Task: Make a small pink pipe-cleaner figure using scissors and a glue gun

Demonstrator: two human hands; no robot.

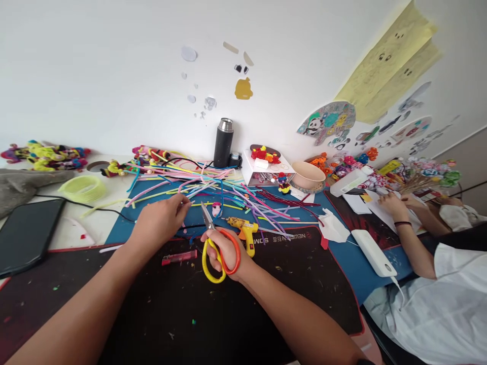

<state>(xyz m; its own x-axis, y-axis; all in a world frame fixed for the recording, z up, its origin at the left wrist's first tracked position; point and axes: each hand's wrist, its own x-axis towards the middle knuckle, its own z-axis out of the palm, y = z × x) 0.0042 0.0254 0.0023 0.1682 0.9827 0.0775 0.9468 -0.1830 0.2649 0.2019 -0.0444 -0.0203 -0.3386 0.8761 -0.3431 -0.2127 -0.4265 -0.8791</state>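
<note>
My right hand (224,248) is wrapped round a pair of scissors (207,218) with one yellow and one orange handle loop, blades pointing away over the mat. My left hand (162,220) is closed in a pinch at the near edge of a heap of colourful pipe cleaners (194,177). A thin pale pipe cleaner seems to be between its fingertips, mostly hidden. Just beyond the scissors lies a small pink-and-white doll-like piece (216,209). A yellow hot glue gun (248,234) rests right of my right hand, and a red box cutter (179,257) lies between my forearms.
A black flask (223,144) stands by the wall, next to a white box (258,170) and a beige bowl (309,175). On the left are a phone (28,233) and a coil of yellow-green filament (82,188). A co-worker's hands (395,208) work on paper at right, near a white power strip (373,253).
</note>
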